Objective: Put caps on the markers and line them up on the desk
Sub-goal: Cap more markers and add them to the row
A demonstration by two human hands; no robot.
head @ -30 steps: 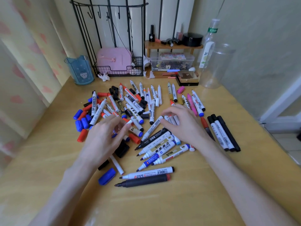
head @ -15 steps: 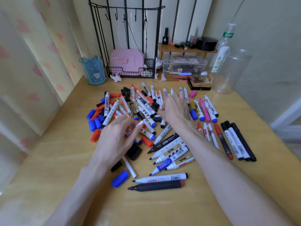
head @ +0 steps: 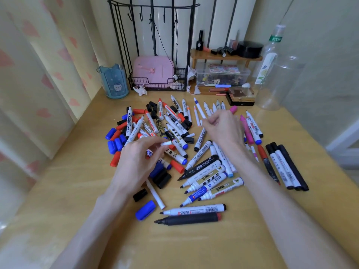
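Now my left hand (head: 136,162) pinches a small white cap (head: 166,143) at its fingertips, over the marker pile (head: 174,133) on the desk (head: 58,191). My right hand (head: 223,127) hovers further back, fingers curled together; whether it grips anything, I cannot tell. Three capped markers (head: 285,166) lie side by side to the right.

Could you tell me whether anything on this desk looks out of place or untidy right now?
Yes. Most markers lie uncapped in a jumbled, overlapping heap mid-desk, with loose caps scattered at its left edge. Only three black capped markers at the right lie side by side. The red marker beside them looks smeared dark.
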